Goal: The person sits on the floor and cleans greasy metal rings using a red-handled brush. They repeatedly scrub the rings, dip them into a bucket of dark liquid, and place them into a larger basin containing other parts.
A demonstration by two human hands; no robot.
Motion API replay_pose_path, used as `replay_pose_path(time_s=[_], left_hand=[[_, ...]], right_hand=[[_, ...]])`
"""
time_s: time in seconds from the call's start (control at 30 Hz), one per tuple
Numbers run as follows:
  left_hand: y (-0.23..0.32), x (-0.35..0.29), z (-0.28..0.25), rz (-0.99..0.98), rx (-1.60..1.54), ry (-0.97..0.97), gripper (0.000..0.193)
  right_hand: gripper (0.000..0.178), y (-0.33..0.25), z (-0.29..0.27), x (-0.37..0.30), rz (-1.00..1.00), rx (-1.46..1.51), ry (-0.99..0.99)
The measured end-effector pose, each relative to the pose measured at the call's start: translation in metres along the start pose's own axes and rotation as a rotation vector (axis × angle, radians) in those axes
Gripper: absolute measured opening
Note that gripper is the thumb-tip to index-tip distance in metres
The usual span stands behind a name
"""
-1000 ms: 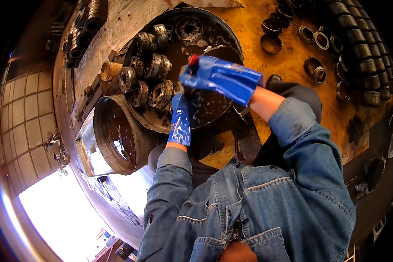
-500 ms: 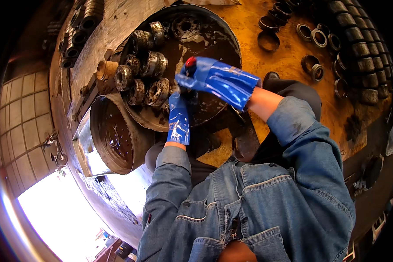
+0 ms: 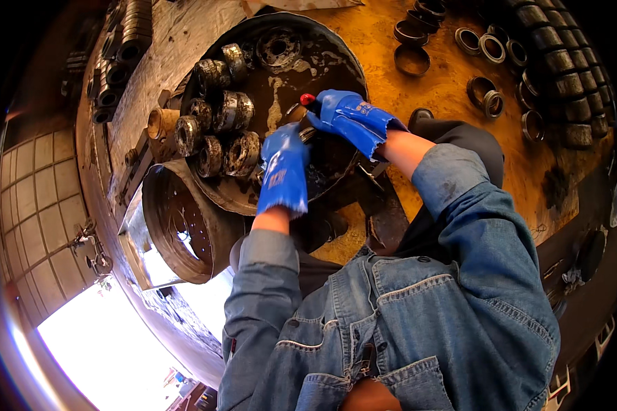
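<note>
Both hands wear blue rubber gloves and are close together over a wide round metal pan [image 3: 360, 65] of dark liquid. My right hand [image 3: 349, 115] is closed on a red-ended tool [image 3: 308, 100]; its working end is hidden. My left hand [image 3: 282, 161], smeared by motion, is closed beside it at a dark, shiny metal part [image 3: 307, 129], mostly covered by the gloves. Left of the hands, several oily, ribbed metal rollers [image 3: 234, 111] are piled in the pan. A round flanged metal part [image 3: 278, 48] lies at its far side.
A metal drum [image 3: 178, 222] lies on its side at the near left of the pan. Loose metal rings [image 3: 411, 60] lie on the rusty orange floor to the right, near stacked dark cylinders [image 3: 569, 85]. More ribbed parts [image 3: 131, 44] stand at the far left.
My right hand has shifted right and slightly lower, tilting the red-ended tool. My left hand has risen beside it and turned, showing more of the glove's back. The view has shifted slightly.
</note>
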State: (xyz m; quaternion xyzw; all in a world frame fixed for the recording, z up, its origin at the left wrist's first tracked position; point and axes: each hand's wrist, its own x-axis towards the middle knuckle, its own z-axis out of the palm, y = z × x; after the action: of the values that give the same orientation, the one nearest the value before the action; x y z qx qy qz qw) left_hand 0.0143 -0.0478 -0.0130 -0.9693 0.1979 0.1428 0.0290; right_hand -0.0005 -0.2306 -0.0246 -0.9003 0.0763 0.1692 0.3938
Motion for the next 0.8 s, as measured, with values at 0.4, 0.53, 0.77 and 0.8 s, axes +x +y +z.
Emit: replay_pose_path(time_s=[0.4,0.53,0.77,0.8], left_hand=[[-0.034,-0.019,0.031,-0.038,-0.493,0.107,0.035],[-0.044,-0.001,0.058,-0.026,-0.322,0.065,0.043],[-0.039,-0.011,0.052,0.009,-0.361,0.101,0.048],[-0.036,-0.012,0.051,0.014,-0.389,0.127,0.045]], right_hand=[[0.042,-0.008,-0.047,-0.01,-0.116,0.182,0.123],[0.045,-0.022,-0.003,-0.022,-0.535,0.307,0.215],[0.038,0.012,-0.022,-0.005,-0.177,0.004,0.296],[0.038,0.013,-0.026,-0.009,-0.143,-0.019,0.353]])
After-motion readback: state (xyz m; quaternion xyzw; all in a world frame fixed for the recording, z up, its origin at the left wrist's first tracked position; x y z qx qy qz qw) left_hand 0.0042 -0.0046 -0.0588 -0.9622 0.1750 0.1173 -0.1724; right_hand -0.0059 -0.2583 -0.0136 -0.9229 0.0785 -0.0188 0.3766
